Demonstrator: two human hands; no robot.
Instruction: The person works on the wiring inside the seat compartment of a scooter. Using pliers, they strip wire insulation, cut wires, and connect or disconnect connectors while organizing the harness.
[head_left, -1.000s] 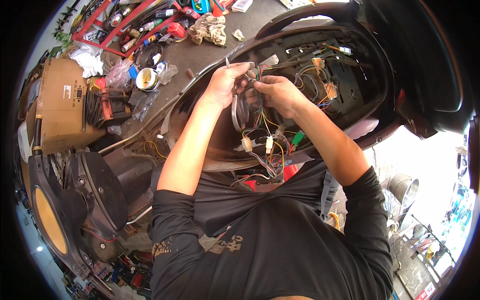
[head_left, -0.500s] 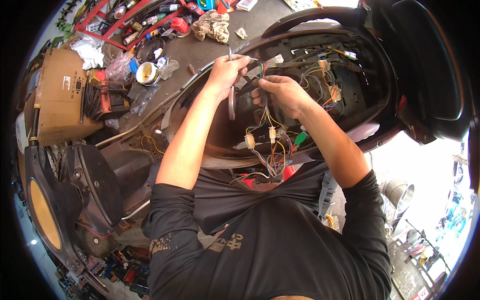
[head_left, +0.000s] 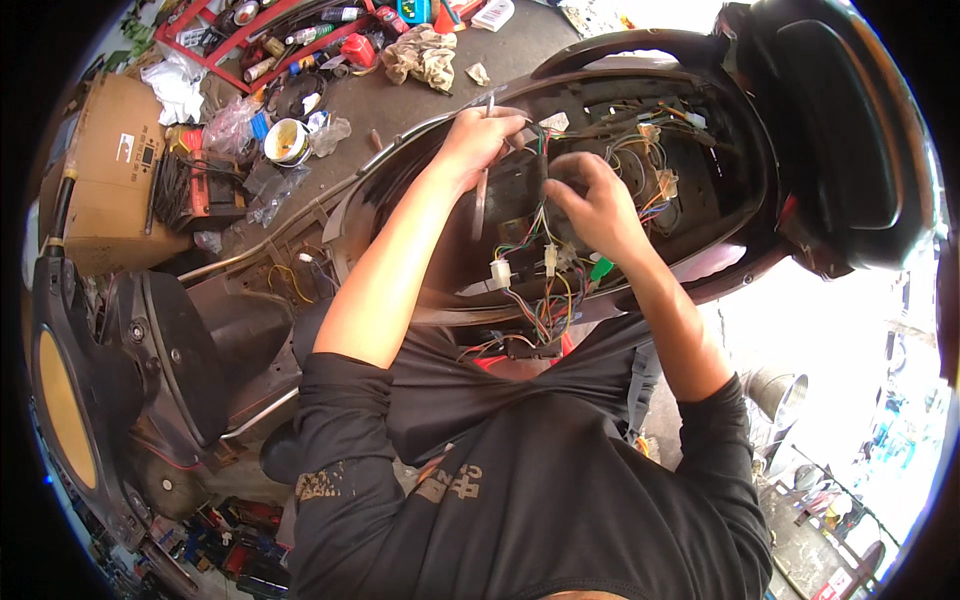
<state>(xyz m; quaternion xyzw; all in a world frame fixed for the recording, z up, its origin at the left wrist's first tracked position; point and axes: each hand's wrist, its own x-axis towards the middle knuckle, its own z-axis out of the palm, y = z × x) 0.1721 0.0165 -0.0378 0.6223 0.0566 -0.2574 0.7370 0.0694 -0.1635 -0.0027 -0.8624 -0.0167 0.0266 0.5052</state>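
Observation:
My left hand (head_left: pixel 480 142) is closed round a slim silver metal tool (head_left: pixel 481 205), whose long shaft sticks out above and below the fist. Its fingertips are at the upper end of a dark-wrapped wiring harness (head_left: pixel 543 160). On the harness's right side, my right hand (head_left: pixel 597 205) has curled fingers, its thumb tip against or very near the wrapping; what they grip is hidden. Below, the harness splits into thin coloured wires with a white connector (head_left: pixel 500 272), a smaller pale connector (head_left: pixel 550 260) and a green connector (head_left: pixel 601 269). All this lies over the open scooter body (head_left: pixel 450 300).
More wires and pale connectors (head_left: pixel 664 183) lie inside the body toward the black seat (head_left: pixel 840 130), which is raised. A cardboard box (head_left: pixel 115 180), a white tub (head_left: pixel 287 142), crumpled brown paper (head_left: pixel 420 58) and a red rack (head_left: pixel 225 50) stand beyond on the floor.
My left hand has moved slightly right with the tool. The right hand has shifted right, its fingers no longer wrapped behind the harness. The whole view has shifted a little.

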